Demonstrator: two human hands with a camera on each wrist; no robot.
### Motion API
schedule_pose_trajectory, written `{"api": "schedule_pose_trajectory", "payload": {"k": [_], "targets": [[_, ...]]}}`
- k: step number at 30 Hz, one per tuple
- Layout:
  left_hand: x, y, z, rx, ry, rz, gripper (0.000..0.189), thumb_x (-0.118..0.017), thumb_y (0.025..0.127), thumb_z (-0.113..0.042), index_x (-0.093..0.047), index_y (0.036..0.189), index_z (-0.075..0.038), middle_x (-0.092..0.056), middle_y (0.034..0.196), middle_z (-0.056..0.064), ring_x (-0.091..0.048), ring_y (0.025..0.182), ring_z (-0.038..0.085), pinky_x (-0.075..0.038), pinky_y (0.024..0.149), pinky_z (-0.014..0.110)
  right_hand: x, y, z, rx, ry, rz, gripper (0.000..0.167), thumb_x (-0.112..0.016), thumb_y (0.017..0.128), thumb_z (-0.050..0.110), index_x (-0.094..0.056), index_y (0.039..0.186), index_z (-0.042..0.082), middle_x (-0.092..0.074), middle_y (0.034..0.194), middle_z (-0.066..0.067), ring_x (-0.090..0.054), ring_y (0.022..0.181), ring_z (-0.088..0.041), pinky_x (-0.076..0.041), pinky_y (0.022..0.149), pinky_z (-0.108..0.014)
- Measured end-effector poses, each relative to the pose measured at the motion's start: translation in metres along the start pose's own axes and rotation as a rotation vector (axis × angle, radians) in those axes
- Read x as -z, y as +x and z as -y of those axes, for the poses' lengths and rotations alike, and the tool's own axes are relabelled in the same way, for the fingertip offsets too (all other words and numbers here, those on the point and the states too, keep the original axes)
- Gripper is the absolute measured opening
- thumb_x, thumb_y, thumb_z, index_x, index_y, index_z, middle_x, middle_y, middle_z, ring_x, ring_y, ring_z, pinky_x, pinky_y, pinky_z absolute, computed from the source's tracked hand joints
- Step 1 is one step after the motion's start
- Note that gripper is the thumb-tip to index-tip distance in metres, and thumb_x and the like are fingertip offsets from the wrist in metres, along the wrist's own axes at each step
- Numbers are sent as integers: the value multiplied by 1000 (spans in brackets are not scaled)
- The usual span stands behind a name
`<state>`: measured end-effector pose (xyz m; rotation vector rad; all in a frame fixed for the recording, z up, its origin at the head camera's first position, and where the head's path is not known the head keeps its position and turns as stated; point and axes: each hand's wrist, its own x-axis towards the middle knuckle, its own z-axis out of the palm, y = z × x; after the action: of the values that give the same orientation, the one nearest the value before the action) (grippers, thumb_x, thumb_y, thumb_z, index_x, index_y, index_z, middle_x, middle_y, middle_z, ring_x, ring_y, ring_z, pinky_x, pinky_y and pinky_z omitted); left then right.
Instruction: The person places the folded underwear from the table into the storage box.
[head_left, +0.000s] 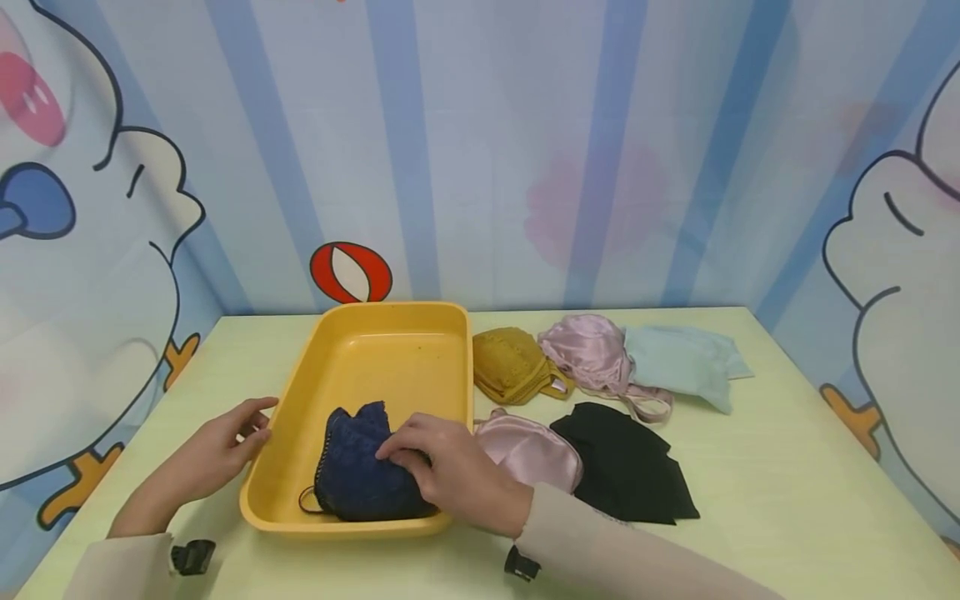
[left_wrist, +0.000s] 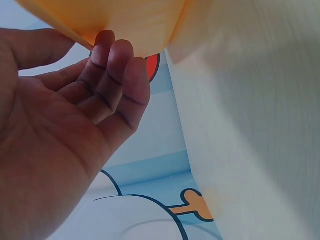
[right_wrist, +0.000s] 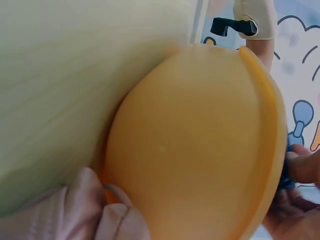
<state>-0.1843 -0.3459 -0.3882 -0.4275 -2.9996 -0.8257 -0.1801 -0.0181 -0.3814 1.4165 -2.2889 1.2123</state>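
Note:
A folded navy bra (head_left: 363, 467) with a beaded-looking edge and a strap loop lies at the near end of a yellow plastic tray (head_left: 390, 367). My right hand (head_left: 453, 467) reaches over the tray's right rim and pinches the bra's upper side; in the right wrist view, only a bit of dark blue fabric shows between the thumb and fingers (right_wrist: 300, 167). On the tray's left side, my left hand (head_left: 217, 450) holds the rim. The left wrist view shows its thumb at the rim and its bent fingers (left_wrist: 117, 65) against the outer wall.
Right of the tray lie a mustard bra (head_left: 513, 362), a shiny pink bra (head_left: 588, 350), a smooth pink bra (head_left: 528, 450), a black cloth piece (head_left: 626, 462) and a pale mint cloth (head_left: 682, 358). A cartoon-printed curtain (head_left: 487, 150) stands behind the pale table (head_left: 780, 483).

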Motion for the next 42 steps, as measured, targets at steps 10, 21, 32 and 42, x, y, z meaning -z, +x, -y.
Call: {"api": "schedule_pose_trajectory", "payload": {"k": [10,21,32,42], "targets": [[3,1,-3,-21,7,-2,40,-52,97,-6,-41,133,8,-57,97,7,-57,83,19,-47,62,28,-2,3,-6,-283,-137,193,18,-68,87,3,-71,98,17,-65,86,8,-57,75,1,-46,69,-17],[1,3,-3,-7,15,-3,40,-53,97,-6,-42,133,8,-58,95,6,-57,83,19,-47,61,28,3,0,-2,-338,-153,311,16,-70,87,14,-71,103,13,-62,73,12,-53,63,4,-44,63,-18],[1,2,-5,15,-5,12,41,-52,97,-6,-41,133,9,-57,94,7,-56,80,18,-47,59,27,31,-2,-2,-389,-140,250,10,-66,90,18,-70,99,15,-60,84,13,-54,78,-5,-45,70,-22],[1,2,-3,23,-4,22,41,-51,96,-4,-40,133,9,-57,95,7,-56,80,18,-47,60,28,68,-13,-14,-355,-161,108,9,-67,90,16,-71,98,16,-64,91,8,-56,82,-6,-48,73,-26]]}}
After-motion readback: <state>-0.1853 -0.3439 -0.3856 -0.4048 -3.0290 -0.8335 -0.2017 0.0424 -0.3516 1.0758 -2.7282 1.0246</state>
